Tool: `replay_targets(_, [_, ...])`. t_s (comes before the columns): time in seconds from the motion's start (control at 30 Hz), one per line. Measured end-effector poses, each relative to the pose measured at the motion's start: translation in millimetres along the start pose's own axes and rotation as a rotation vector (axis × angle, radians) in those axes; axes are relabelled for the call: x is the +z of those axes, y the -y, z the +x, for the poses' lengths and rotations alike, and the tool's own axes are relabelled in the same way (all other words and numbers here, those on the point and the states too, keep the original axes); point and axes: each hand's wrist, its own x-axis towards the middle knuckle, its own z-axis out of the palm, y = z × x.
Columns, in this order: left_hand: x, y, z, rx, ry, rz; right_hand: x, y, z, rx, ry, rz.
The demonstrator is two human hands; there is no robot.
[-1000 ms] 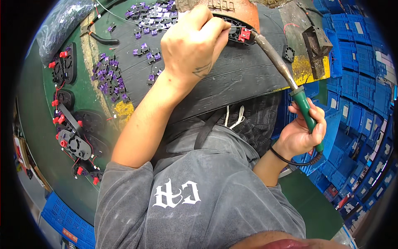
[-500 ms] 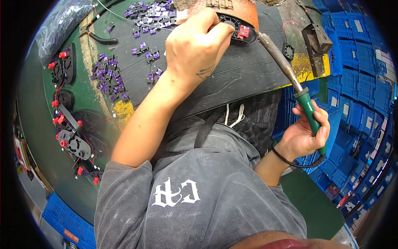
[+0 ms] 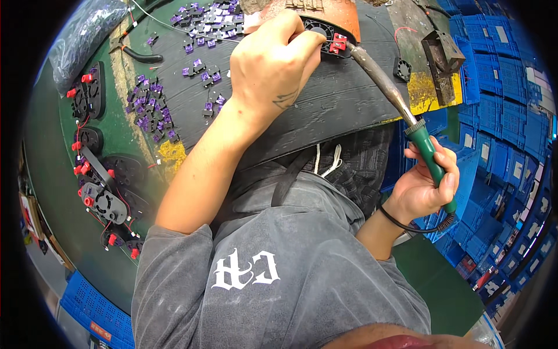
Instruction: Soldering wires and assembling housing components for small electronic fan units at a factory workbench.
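My right hand (image 3: 423, 185) is wrapped round the green handle of a soldering iron (image 3: 429, 150). The iron's tip meets the right edge of a small red switch-like part (image 3: 338, 43) on a black fan housing (image 3: 317, 25). Above the board, my left hand (image 3: 268, 65) is pinched shut on a thin grey wire that looks like solder (image 3: 185, 29). This wire comes in from the upper left, and its end points toward the red part. My fingers cover the left side of the housing.
Several purple-and-black switches (image 3: 152, 104) lie on the dark board (image 3: 325, 104). Fan housings with red parts (image 3: 107, 203) line the left side, below pliers (image 3: 142, 56) and a plastic bag (image 3: 81, 43). At right are a metal bracket (image 3: 444, 61), a small fan (image 3: 401, 68) and blue crates (image 3: 494, 104).
The soldering iron's tip has moved left and slightly up, from beside the housing's end to the red part. My left hand and the housing have shifted slightly left.
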Motion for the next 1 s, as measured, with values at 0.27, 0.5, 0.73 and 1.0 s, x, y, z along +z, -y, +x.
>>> replay_targets(0.27, [1,-1,-1,-0.005,-0.008,-0.004,1,-3,-2,-0.001,0.014,0.002])
replay_targets(0.5, [2,0,-1,-0.009,-0.008,-0.032,1,-2,-2,-0.003,0.015,-0.008])
replay_targets(0.73, [-7,-3,4,-0.024,0.013,-0.037,-1,-2,-2,-0.010,0.019,-0.007])
replay_targets(1.0, [-17,-11,12,-0.049,0.010,-0.058,-1,-1,-2,-0.014,-0.013,-0.011])
